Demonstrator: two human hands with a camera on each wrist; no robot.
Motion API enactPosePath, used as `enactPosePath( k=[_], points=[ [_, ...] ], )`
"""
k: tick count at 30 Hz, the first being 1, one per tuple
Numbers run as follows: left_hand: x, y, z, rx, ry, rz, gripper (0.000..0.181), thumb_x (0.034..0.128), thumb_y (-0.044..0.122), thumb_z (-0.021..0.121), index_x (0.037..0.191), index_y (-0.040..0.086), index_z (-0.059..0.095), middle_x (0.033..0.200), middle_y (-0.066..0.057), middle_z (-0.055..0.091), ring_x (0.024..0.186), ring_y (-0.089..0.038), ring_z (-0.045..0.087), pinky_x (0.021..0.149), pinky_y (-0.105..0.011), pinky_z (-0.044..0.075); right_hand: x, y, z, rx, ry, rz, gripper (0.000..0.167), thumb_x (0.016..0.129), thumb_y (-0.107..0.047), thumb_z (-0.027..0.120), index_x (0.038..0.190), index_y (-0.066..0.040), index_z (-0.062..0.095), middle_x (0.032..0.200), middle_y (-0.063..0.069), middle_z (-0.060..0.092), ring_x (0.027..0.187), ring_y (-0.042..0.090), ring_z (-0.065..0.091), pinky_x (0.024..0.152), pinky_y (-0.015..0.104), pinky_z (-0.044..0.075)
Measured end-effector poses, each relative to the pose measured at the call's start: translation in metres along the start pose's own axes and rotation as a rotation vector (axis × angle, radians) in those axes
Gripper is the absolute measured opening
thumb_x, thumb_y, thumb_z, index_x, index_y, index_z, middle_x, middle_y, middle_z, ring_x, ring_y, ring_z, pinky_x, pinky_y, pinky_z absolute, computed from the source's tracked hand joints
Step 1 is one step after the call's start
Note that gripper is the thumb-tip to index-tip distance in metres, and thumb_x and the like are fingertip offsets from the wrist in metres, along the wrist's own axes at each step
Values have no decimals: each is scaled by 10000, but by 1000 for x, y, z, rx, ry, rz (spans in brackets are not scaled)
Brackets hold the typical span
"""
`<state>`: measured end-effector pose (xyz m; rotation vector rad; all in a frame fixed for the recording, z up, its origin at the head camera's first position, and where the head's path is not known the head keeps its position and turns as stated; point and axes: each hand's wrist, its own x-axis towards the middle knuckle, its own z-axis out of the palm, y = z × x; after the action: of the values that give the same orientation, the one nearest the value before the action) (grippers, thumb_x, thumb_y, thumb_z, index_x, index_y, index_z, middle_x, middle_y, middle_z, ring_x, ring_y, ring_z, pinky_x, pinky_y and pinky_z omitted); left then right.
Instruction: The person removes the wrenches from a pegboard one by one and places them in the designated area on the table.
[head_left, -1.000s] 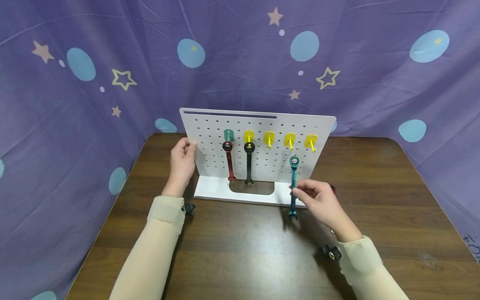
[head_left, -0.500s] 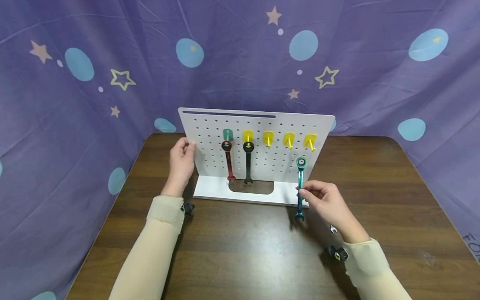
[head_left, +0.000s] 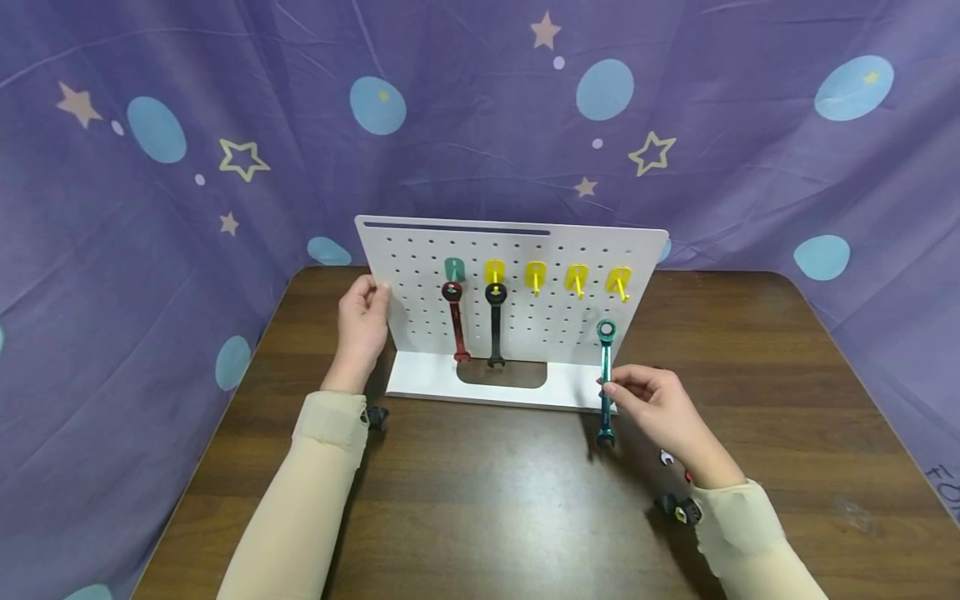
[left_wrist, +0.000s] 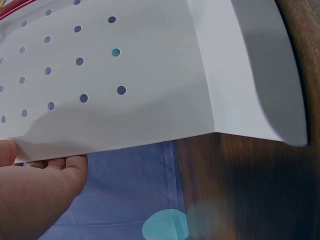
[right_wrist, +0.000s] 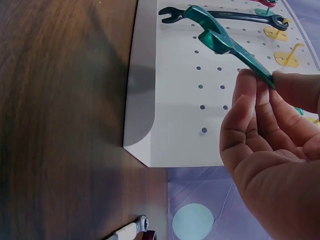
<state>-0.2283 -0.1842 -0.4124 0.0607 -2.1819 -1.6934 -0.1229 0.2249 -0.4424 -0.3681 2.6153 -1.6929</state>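
Observation:
A white pegboard (head_left: 420, 333) stands on the table, its left edge pinched between the thumb and fingers of the left hand (head_left: 363, 325). The right hand (head_left: 662, 408) pinches a green wrench (head_left: 606, 367) upright by its middle, ring end up, in front of the board's lower right. In the right wrist view the wrench's open end (right_wrist: 212, 37) points away from the fingers. A red wrench (head_left: 457, 325) hangs below the green hook (head_left: 454, 269); a black wrench (head_left: 496, 329) hangs from a yellow hook (head_left: 495, 271). Three yellow hooks to the right, one being (head_left: 577, 279), hold nothing.
Partly hidden by the right forearm, a silver wrench end (head_left: 667, 457) and a red piece (head_left: 687, 476) lie on the table (head_left: 480, 517). In the right wrist view, a silver tool (right_wrist: 127, 232) lies beside the board. A purple curtain (head_left: 480, 100) hangs behind.
The right hand has moved a little to the right with the green wrench, whose ring end is slightly lower. The left hand keeps its grip on the board's edge.

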Motion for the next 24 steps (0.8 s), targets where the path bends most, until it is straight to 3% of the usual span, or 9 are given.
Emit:
enactPosePath(
  k=[13,24],
  points=[
    [0,-1,0,4,5,6,189,1070,97,523,1140,-32,643,714,-52,440,626,-127,373,522,-236,292,-5,2,-9,-39,17,2,153,984,-72,686,1091,30,726,939,76,724,811,262,679,676,262,540],
    [0,0,0,3,1,-6,183,1071,101,522,1135,-24,640,719,-49,440,617,-121,370,515,-228,292,-7,3,-14,-87,10,24,165,996,-127,686,1080,6,735,940,61,722,808,325,663,674,282,539]
  ],
)
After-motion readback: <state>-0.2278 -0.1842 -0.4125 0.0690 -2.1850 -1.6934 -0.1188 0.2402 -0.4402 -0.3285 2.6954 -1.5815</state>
